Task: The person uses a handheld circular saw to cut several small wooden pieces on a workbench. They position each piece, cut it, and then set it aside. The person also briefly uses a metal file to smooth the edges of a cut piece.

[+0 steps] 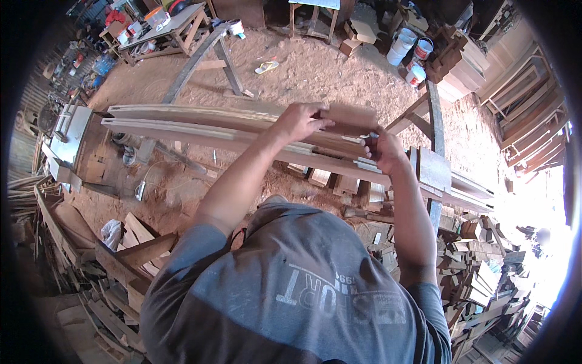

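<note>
My left hand (301, 122) is closed, its fingers and thumb at the left end of a short, flat brown wooden block (351, 115). The block is smeared by motion and sits just above the long beams. Close to the block's right end, my right hand (386, 150) has its fingers curled. A small pale bit shows at its fingertips, too small to make out. Under both hands lie long grooved wooden beams (200, 134), side by side across trestles. A flat wooden board (434, 171) lies across the beams beside my right wrist.
A wooden trestle (225, 64) supports the beams' left part, with another trestle (431, 112) on the right. Beyond are a flip-flop (267, 67), buckets (402, 45) and a workbench (173, 27). Offcuts (479, 276) pile at lower right; a metal-topped table (70, 139) stands left.
</note>
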Tool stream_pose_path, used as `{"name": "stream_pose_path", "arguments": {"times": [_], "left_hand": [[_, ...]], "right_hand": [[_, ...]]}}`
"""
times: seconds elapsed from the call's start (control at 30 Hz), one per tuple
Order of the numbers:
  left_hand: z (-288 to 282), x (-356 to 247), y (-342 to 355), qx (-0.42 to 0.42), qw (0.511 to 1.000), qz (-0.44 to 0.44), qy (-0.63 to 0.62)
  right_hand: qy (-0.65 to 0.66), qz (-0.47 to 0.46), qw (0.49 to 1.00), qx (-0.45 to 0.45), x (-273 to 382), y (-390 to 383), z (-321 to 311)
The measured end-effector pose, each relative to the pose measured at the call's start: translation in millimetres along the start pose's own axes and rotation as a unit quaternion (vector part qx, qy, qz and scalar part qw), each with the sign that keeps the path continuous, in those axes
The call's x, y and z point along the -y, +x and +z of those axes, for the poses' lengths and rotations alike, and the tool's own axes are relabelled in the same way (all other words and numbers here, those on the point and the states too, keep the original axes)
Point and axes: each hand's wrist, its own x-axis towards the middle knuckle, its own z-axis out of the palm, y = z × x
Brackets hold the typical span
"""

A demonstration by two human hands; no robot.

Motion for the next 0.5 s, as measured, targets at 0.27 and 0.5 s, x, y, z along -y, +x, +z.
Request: {"name": "stream_pose_path", "arguments": {"times": [0.27,0.5], "left_hand": [[4,11,20,0.014,0.993,-0.054,-0.102],[-2,22,35,0.057,0.993,-0.09,-0.05]], "right_hand": [[-0.492,-0.255,0.831,-0.041,7,23,-6],[-0.591,-0.244,0.764,-0.086,17,27,9]]}}
